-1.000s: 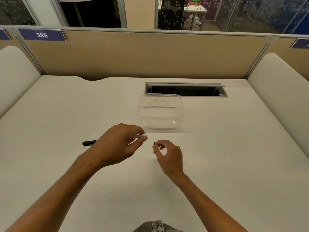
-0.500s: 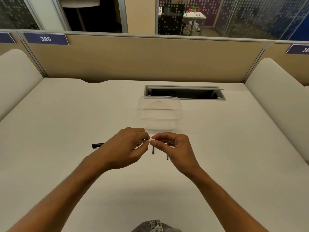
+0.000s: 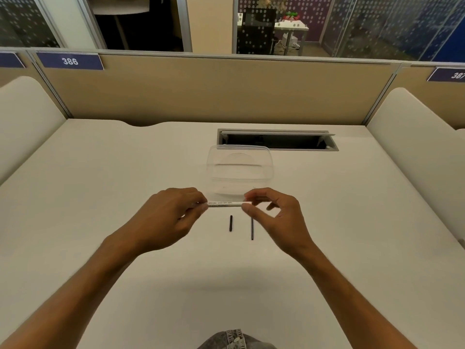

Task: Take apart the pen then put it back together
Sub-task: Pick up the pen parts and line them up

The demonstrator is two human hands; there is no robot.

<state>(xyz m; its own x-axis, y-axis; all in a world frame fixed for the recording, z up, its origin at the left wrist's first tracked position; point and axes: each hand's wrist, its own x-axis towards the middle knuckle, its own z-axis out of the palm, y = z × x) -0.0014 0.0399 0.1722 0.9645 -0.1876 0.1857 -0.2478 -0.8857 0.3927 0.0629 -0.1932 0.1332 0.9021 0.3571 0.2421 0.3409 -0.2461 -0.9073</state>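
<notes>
A white pen barrel (image 3: 224,204) with small print is held level above the desk, one end pinched by my left hand (image 3: 166,217) and the other by my right hand (image 3: 273,212). Two black pen parts lie on the desk just below it: a short one (image 3: 230,223) and a longer thin one (image 3: 252,229), both pointing away from me. The black cap seen earlier at the left is now hidden behind my left hand.
A clear plastic container (image 3: 239,170) stands right behind the barrel. Further back is an open cable slot (image 3: 276,139) in the white desk (image 3: 100,185). Beige partitions close the back and cushioned panels the sides.
My hands have moved apart, baring the white barrel between them. My right hand now grips the barrel's right end. The small dark part it held lies on the desk.
</notes>
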